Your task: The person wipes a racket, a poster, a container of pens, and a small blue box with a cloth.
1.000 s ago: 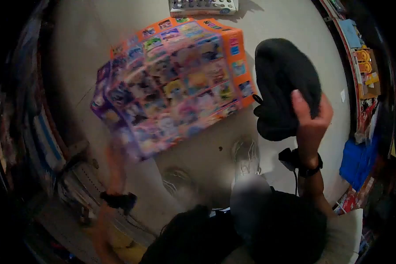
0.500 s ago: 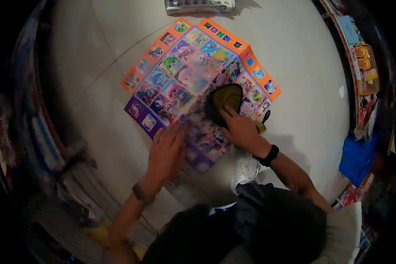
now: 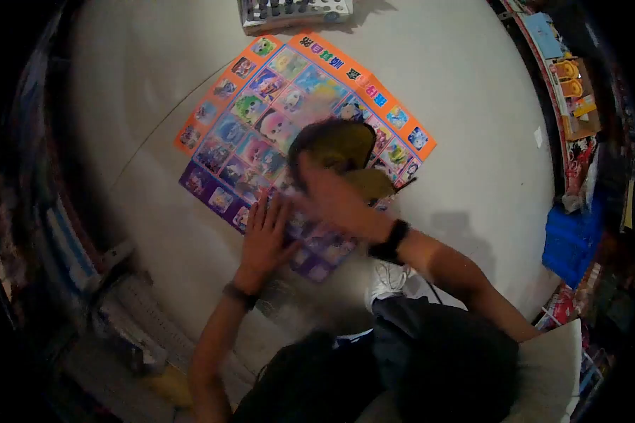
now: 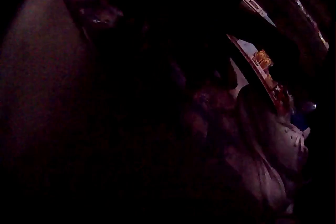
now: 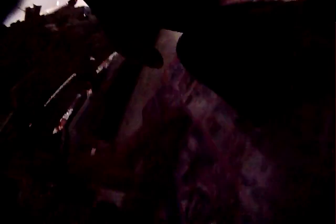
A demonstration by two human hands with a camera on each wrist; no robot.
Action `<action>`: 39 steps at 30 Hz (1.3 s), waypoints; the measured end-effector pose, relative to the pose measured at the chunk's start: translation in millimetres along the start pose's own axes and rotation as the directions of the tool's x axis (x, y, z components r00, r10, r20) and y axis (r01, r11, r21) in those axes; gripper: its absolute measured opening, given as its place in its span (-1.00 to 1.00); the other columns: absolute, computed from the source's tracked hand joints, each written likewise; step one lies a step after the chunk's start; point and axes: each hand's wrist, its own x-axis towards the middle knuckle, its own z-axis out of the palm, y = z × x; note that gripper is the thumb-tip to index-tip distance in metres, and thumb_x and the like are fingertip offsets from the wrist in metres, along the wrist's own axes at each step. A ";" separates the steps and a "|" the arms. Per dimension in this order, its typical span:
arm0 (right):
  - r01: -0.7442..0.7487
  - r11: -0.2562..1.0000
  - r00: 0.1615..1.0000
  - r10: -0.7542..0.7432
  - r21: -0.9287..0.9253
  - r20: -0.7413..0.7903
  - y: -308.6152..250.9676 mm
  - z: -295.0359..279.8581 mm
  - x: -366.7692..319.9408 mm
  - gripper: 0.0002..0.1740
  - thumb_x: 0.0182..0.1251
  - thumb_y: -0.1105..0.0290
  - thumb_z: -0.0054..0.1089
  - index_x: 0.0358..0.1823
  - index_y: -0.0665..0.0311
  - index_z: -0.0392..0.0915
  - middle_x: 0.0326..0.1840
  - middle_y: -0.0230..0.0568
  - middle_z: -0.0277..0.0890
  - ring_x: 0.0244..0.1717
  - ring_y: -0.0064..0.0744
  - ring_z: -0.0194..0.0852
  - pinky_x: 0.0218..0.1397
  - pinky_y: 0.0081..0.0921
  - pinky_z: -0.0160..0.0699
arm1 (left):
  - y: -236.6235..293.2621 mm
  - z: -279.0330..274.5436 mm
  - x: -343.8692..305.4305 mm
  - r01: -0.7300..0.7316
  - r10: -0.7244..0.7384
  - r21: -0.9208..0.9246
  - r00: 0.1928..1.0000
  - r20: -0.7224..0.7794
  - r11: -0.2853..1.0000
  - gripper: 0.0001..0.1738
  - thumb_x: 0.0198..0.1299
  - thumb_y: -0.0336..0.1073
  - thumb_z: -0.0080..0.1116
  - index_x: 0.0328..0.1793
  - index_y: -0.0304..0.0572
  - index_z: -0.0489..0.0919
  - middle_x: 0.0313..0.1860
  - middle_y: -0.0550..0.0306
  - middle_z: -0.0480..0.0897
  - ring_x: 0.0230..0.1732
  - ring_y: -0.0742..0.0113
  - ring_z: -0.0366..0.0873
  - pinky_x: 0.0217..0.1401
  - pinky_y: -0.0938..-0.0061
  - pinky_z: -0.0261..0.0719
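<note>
Rests left hand [image 3: 262,238], with straight, slightly spread fingers, on the purple near edge of a colourful poster [image 3: 268,130] spread on the pale floor [image 3: 487,106]. Has right hand [image 3: 337,204], blurred and just beside the left, at an olive-and-black item [image 3: 349,144] over the poster's right half; cannot tell whether gripping or touching. Has a white box [image 3: 300,22] beyond the poster.

behind the bare right hand [image 3: 337,202] sits a black wristband [image 3: 389,242] with a bulky black housing – a thin dark cable [image 3: 434,291] runs near it. the bare left hand [image 3: 263,236] has a dark, blurred band [image 3: 240,295] at its wrist. both forearms [image 3: 441,266] are uncovered. lower down come a dark grey trouser leg [image 3: 418,321], black clothing [image 3: 296,375] beside it, and a white sneaker [image 3: 388,277] – its laces pale too.
</note>
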 end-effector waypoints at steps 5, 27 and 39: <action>0.249 0.965 0.966 -0.242 -0.085 0.088 -19.3 18.8 -21.8 -0.20 0.17 0.28 0.18 0.44 0.32 0.11 0.34 0.26 0.24 0.12 0.15 0.41 0.15 -0.17 0.50 | 6.4 10.0 -3.3 0.062 -0.063 -0.022 0.996 -0.069 0.998 0.02 0.01 0.15 0.27 0.51 -0.23 0.16 0.55 -0.15 0.08 0.57 -0.19 -0.10 0.57 -0.05 -0.16; 0.085 0.986 0.995 -0.092 -0.145 -0.041 89.2 -47.5 26.1 -0.35 0.16 0.31 0.19 0.33 0.18 0.29 0.37 0.04 0.22 0.31 0.12 0.19 0.33 -0.05 0.26 | 15.2 16.8 3.8 0.112 -0.112 -0.012 0.994 -0.006 0.994 0.21 -0.03 0.34 0.24 0.58 -0.21 -0.02 0.58 -0.16 -0.02 0.62 -0.14 -0.29 0.56 -0.15 -0.37; 0.701 0.713 0.667 -0.647 -0.017 0.369 60.8 -19.4 -34.0 -0.27 0.10 0.23 0.20 0.39 0.06 0.26 0.41 -0.21 0.25 0.24 -0.24 0.31 0.25 -0.17 0.28 | -4.7 9.3 -9.3 0.132 -0.132 -0.026 0.991 0.028 0.991 0.25 -0.30 0.17 0.47 0.52 -0.22 0.12 0.54 -0.13 0.09 0.59 -0.15 -0.14 0.52 -0.24 -0.25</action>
